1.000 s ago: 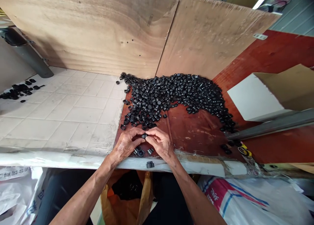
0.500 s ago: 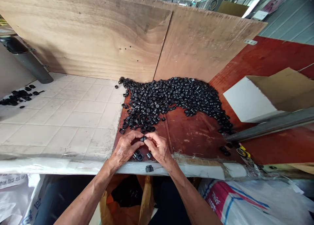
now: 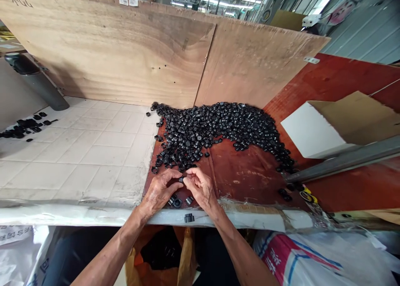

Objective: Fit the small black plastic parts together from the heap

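A small round black plastic part (image 3: 181, 179) is between my two hands above the red board. My left hand (image 3: 160, 189) pinches it from the left between thumb and fingers. From the right, my right hand (image 3: 201, 187) closes thumb and index finger at its other end; the fingertips hide part of it. Below my hands lie a few loose black parts (image 3: 177, 202) and a short black piece (image 3: 189, 200). Another black part (image 3: 189, 217) sits on the wrapped front edge. Just beyond my fingers spreads a big heap of similar black parts (image 3: 218, 121).
Plywood boards (image 3: 125, 57) wall off the back. White tiles (image 3: 103, 157) cover the left side, with dark pieces (image 3: 25, 128) and a grey tube (image 3: 46, 88). At right are an open carton (image 3: 315, 130), a metal bar (image 3: 343, 161) and yellow-handled scissors (image 3: 309, 195). An open bag (image 3: 187, 257) hangs below.
The view has tilted slightly up, so the scene sits a little lower. My right index finger has lifted slightly off the part, while my left hand keeps its pinch.
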{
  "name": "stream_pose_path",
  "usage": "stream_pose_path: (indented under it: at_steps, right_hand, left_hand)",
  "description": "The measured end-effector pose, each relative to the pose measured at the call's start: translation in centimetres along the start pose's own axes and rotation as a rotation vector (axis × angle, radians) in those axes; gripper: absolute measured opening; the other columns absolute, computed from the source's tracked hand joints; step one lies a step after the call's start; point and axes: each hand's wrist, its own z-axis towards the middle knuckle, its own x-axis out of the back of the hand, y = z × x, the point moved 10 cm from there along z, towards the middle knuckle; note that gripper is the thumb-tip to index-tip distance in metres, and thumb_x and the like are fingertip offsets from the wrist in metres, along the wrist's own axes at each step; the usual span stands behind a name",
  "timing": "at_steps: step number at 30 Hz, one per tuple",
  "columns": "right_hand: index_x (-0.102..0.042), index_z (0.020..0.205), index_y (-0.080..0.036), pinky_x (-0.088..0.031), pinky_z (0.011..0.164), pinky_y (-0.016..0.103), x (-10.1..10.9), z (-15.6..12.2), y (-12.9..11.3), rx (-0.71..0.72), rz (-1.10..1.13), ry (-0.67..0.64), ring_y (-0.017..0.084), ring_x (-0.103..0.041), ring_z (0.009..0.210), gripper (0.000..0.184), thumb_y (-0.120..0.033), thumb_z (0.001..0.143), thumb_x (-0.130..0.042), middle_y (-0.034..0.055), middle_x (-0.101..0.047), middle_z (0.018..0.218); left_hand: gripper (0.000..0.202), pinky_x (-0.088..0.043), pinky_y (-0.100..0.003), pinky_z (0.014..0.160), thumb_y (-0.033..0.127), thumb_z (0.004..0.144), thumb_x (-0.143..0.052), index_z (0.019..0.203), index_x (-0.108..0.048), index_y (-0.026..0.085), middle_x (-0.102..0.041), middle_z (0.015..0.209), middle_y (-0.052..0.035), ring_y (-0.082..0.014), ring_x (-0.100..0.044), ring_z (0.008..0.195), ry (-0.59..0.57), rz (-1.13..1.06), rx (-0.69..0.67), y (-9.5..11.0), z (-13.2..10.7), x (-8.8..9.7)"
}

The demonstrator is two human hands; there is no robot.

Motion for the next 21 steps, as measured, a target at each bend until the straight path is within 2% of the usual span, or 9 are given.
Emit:
stream_pose_path:
  at_steps: [3,6,10,15,19,21]
  right_hand:
    - [-0.066,0.093,-0.021,-0.053,0.058,0.025,-0.8,0.0,1.2,-0.083,0.094,-0.078,0.016,-0.062,0.058,0.018,-0.040,0.092,-0.065,-0.0015,-0.062,0.068]
    - [-0.067,0.096,-0.021,-0.057,0.065,0.027,-1.0,0.0,1.7,-0.123,0.160,-0.112,0.018,-0.068,0.066,0.017,-0.037,0.089,-0.067,0.0004,-0.067,0.075]
    - [-0.069,0.096,-0.022,-0.057,0.074,0.028,-0.5,0.2,0.3,0.009,0.108,-0.085,0.019,-0.067,0.080,0.013,-0.030,0.085,-0.068,0.0041,-0.069,0.095]
    - [-0.070,0.095,-0.022,-0.057,0.078,0.028,-0.5,0.1,-1.2,0.095,0.093,-0.105,0.019,-0.067,0.088,0.009,-0.025,0.087,-0.067,0.0059,-0.068,0.103]
    - [-0.070,0.094,-0.022,-0.059,0.078,0.028,-0.5,0.1,-1.0,0.083,0.119,-0.092,0.019,-0.070,0.088,0.008,-0.027,0.088,-0.069,0.0060,-0.069,0.102]
    - [-0.069,0.101,-0.022,-0.060,0.075,0.028,-0.5,0.0,-0.3,0.063,0.072,-0.063,0.019,-0.071,0.083,0.014,-0.030,0.091,-0.068,0.0052,-0.071,0.097]
  left_hand:
    - [0.016,-0.061,-0.035,0.094,0.022,0.095,-0.070,0.111,-0.071,0.023,-0.078,0.107,-0.0040,-0.0199,-0.075,0.101,0.008,-0.012,-0.008,0.3,0.1,0.1]
    - [0.016,-0.061,-0.035,0.094,0.022,0.095,-0.071,0.111,-0.072,0.023,-0.078,0.106,-0.0037,-0.0197,-0.075,0.099,0.005,-0.033,0.009,0.2,0.1,0.1]
    - [0.017,-0.061,-0.037,0.095,0.025,0.092,-0.074,0.109,-0.073,0.023,-0.079,0.107,-0.0036,-0.0208,-0.076,0.098,0.013,-0.102,0.128,-1.3,-0.2,0.0]
    - [0.021,-0.063,-0.034,0.087,0.027,0.089,-0.077,0.110,-0.073,0.022,-0.079,0.107,-0.0039,-0.0210,-0.076,0.093,-0.019,-0.251,0.273,-3.5,-0.8,-1.0]
    - [0.019,-0.061,-0.035,0.091,0.025,0.092,-0.074,0.110,-0.072,0.022,-0.078,0.107,-0.0034,-0.0205,-0.075,0.097,-0.031,-0.204,0.214,-2.6,-0.7,-0.8]
    - [0.018,-0.059,-0.035,0.094,0.022,0.093,-0.073,0.111,-0.071,0.023,-0.078,0.109,-0.0033,-0.0204,-0.074,0.100,-0.029,-0.116,0.141,-1.5,-0.4,-0.5]
